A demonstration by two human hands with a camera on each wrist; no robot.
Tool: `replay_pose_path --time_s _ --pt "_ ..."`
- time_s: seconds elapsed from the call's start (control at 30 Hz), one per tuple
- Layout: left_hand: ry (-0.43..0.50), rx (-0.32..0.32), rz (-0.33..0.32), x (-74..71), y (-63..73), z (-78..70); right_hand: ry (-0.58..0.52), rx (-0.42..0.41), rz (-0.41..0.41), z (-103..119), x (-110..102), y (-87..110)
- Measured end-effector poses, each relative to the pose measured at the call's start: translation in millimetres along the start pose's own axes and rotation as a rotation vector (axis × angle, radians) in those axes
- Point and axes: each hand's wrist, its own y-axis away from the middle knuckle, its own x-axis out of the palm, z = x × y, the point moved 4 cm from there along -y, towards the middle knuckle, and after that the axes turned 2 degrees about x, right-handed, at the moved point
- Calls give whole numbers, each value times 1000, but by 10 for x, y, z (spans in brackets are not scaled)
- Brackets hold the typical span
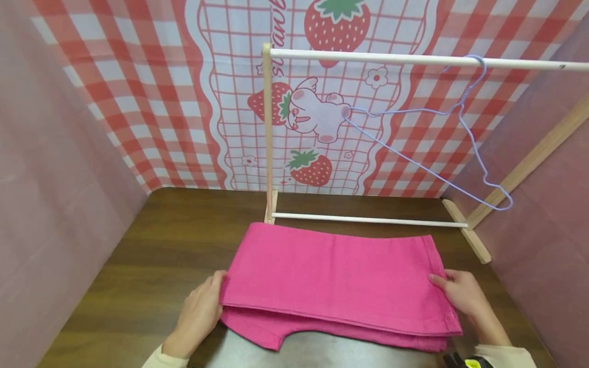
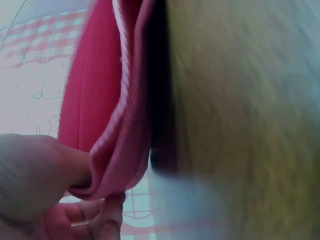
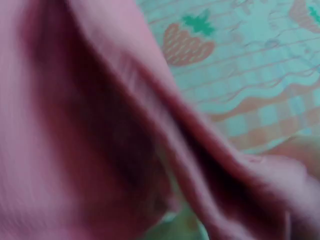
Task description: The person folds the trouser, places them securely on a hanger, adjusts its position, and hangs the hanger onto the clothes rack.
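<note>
Folded pink trousers (image 1: 331,276) lie across the table in several layers, with a pointed crotch corner showing at the lower left. My left hand (image 1: 201,312) grips their left edge; in the left wrist view its thumb goes into a fold of the pink cloth (image 2: 107,125), and the fingers (image 2: 111,215) are on the other side. At the right edge my right hand (image 1: 465,294) pinches the layers, thumb on top and the other fingers mostly hidden underneath. The right wrist view is blurred, showing parted pink layers (image 3: 135,100) near that hand.
Behind the trousers stands a clothes rack with a white top rail (image 1: 382,57) and a low white bar (image 1: 368,220). A lilac wire hanger (image 1: 423,166) hangs on its right part. Strawberry-print cloth (image 1: 313,117) backs the brown wooden table (image 1: 138,266); pink curtains (image 1: 55,168) flank it.
</note>
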Motion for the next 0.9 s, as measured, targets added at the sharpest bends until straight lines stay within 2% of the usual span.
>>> replay_pose_path --time_s 0.07,0.17,0.37,0.43,0.7,0.9 --pt "-27 -1 -8 2 0 16 17 17 42 -100 67 21" --pt "-47 -7 30 9 -6 47 -20 51 119 -212 167 65" --pt "-35 -53 137 10 -4 105 -311 38 276 -186 139 171" --pt "-25 -63 161 8 -9 114 -352 31 297 -170 105 173" --pt "-3 -98 209 1 -35 146 -189 79 323 -336 268 120" --pt "-4 -99 214 -2 -44 152 -273 65 348 -331 235 131"
